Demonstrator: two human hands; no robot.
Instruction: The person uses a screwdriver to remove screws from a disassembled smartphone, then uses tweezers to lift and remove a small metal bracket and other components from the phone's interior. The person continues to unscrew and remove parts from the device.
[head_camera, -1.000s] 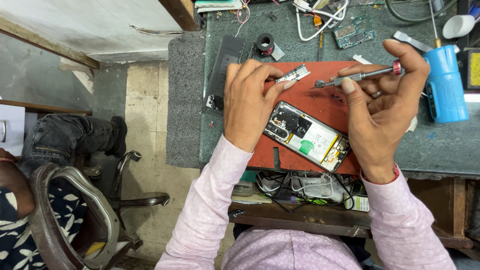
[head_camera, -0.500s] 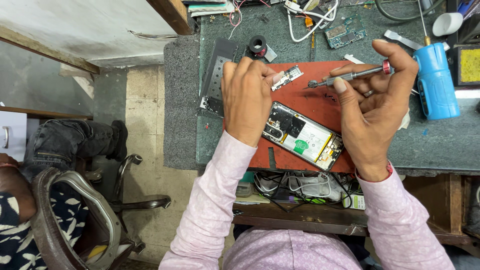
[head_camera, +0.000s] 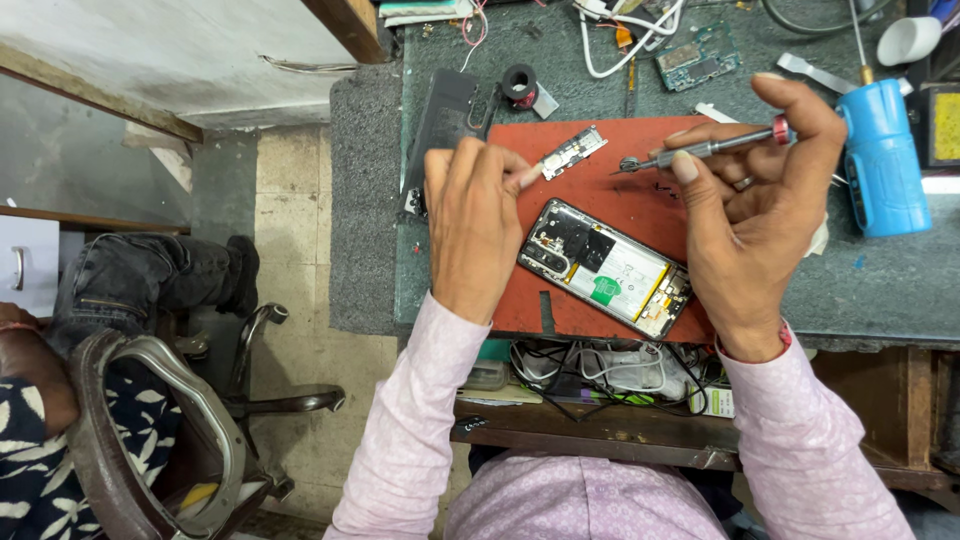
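Since the earlier frame, little has shifted: the left hand (head_camera: 470, 225) still pinches a small metal plate (head_camera: 570, 152) above the opened phone (head_camera: 605, 268) on the red mat (head_camera: 640, 190). Right hand (head_camera: 745, 220) keeps its grip pressed around a screwdriver (head_camera: 700, 150) over the table (head_camera: 850, 280).

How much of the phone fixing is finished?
Done: the opened black phone lies on the red work mat with its back off, insides showing. In hand: the right hand holds a slim metal screwdriver; the left hand pinches a small silver metal strip. Left: the phone remains uncovered.
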